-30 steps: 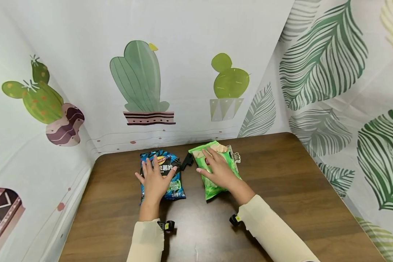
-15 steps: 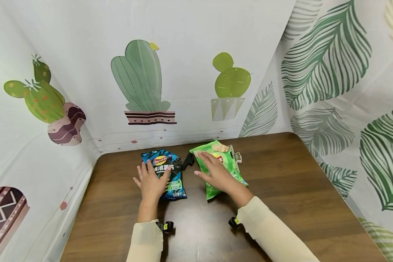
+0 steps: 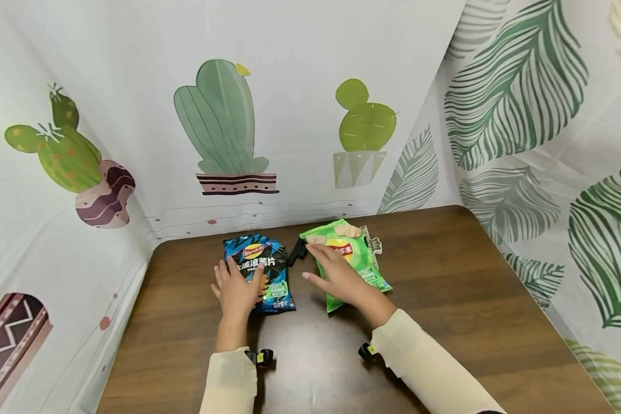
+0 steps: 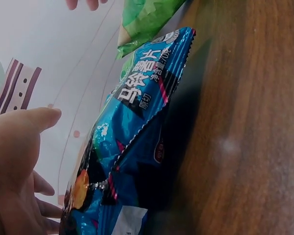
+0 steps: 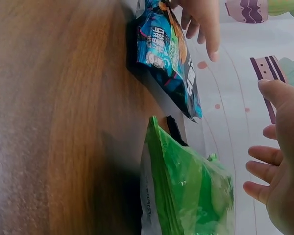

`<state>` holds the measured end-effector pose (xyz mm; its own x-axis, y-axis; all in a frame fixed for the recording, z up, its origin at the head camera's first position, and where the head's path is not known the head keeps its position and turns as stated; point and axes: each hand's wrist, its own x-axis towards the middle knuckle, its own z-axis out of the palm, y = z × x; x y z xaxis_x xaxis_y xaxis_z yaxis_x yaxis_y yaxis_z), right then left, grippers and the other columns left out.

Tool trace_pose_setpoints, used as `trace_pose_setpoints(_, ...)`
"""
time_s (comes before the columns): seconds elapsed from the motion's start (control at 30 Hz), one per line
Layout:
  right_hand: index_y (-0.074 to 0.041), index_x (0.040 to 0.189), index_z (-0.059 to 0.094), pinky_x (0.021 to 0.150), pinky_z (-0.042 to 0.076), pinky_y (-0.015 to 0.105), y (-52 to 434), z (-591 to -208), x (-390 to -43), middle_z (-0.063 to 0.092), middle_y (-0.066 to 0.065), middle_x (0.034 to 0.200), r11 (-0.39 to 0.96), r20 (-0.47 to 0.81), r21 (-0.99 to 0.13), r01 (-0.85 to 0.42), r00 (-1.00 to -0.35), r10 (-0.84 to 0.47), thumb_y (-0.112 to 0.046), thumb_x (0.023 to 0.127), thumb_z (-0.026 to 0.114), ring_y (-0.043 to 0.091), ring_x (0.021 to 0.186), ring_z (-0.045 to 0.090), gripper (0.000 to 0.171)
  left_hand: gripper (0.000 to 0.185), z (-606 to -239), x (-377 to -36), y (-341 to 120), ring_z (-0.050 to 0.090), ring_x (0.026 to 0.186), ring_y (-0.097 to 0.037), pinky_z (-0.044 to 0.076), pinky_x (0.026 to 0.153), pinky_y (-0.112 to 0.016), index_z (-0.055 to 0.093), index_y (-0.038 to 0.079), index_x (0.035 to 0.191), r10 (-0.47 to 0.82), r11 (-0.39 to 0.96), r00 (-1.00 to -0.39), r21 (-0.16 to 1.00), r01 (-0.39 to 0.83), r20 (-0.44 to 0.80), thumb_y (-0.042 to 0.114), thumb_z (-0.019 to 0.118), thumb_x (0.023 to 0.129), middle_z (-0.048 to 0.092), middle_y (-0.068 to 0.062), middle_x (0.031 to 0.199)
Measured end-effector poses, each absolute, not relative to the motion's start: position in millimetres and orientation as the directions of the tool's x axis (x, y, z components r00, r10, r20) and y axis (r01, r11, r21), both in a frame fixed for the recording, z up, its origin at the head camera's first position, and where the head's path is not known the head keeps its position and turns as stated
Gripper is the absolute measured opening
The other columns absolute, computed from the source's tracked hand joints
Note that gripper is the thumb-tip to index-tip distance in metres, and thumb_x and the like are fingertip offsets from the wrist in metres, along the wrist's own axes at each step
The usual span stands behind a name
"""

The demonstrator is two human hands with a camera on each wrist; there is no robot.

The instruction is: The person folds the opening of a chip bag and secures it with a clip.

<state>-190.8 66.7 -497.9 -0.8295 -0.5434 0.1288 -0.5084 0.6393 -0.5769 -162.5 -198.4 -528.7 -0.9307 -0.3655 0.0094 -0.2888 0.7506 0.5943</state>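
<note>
A blue and black bag of potato chips (image 3: 275, 287) lies on the table to the left, its printed front up. My left hand (image 3: 237, 293) is over its left side, fingers spread; in the left wrist view that hand (image 4: 14, 147) shows a gap between thumb and bag. Farther right lies a green bag of chips (image 3: 368, 270), slightly tilted. Above its lower left part is my right hand (image 3: 344, 280), thumb apart from the fingers. The right wrist view shows this hand (image 5: 284, 156) raised off the green bag (image 5: 196, 196), holding nothing.
Between the bags is a small black object (image 3: 297, 252), partly hidden. A flat piece with a ruled edge and an ornate clip (image 3: 375, 245) sticks out from under the green bag. Fabric with printed cacti (image 3: 227, 121) hangs behind the brown wooden table (image 3: 445, 276).
Both hands have drawn back a little toward the person and to the left, uncovering more of each bag's print. The bags stay nearly in place.
</note>
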Motion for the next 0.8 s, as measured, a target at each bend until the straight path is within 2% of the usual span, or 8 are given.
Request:
trace_pose_setpoints(0.4, -0.016, 0.161, 0.028, 0.119, 0.036, 0.053, 57, -503, -186, 0.037, 0.014, 0.161, 0.638, 0.081, -0.589, -0.496, -0.822, -0.563, -0.053, 0.103, 0.051, 0.034, 0.148, 0.039, 0.072, 0.100, -533, -160, -201, 0.009, 0.155, -0.046, 0.019, 0.117, -0.072, 0.013, -0.003, 0.160, -0.375, 0.746, -0.927, 0.592, -0.304, -0.003, 0.066, 0.050, 0.096, 0.010, -0.029, 0.167)
trace_pose_setpoints(0.8, -0.010, 0.155, 0.039, 0.119, 0.037, 0.050, 47, -506, -180, 0.041, 0.016, 0.158, 0.633, 0.057, -0.563, -0.531, -0.790, -0.611, -0.049, 0.105, 0.048, 0.032, 0.146, 0.041, 0.065, 0.097, -537, -159, -205, 0.023, 0.148, -0.054, 0.028, 0.116, -0.068, 0.008, 0.001, 0.162, -0.388, 0.700, -0.920, 0.631, -0.334, -0.057, 0.059, 0.053, 0.097, 0.011, -0.031, 0.165)
